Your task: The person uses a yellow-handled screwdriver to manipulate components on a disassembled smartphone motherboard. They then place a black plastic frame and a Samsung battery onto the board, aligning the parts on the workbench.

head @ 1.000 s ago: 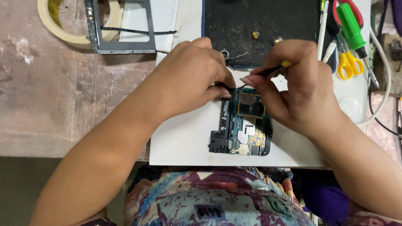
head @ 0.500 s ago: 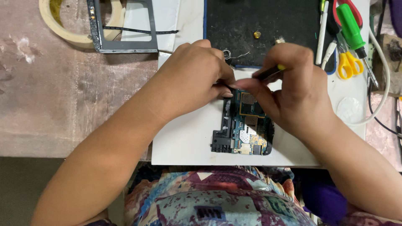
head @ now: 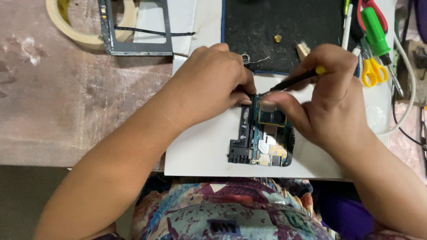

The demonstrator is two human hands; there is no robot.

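Observation:
A small blue-green circuit board [head: 265, 138] with a black frame lies on a white sheet [head: 200, 153] in front of me. My left hand [head: 211, 84] presses on the board's upper left corner, fingers curled over it. My right hand [head: 331, 104] grips a thin black tool with a yellow end [head: 297, 78], and its tip meets the board's top edge next to my left fingertips. The right forefinger also rests on the board's top. The board's far edge is hidden under both hands.
A black mat [head: 284, 26] with a small brass part [head: 277, 38] lies behind the hands. A green-handled screwdriver [head: 376, 31], yellow scissors [head: 372, 71] and a white cable [head: 407, 89] sit at the right. A grey metal frame [head: 135, 31] and a tape roll [head: 75, 26] lie at the far left.
Both hands stay on the board. The tool's tip has shifted slightly at the board's top edge; the view has barely moved.

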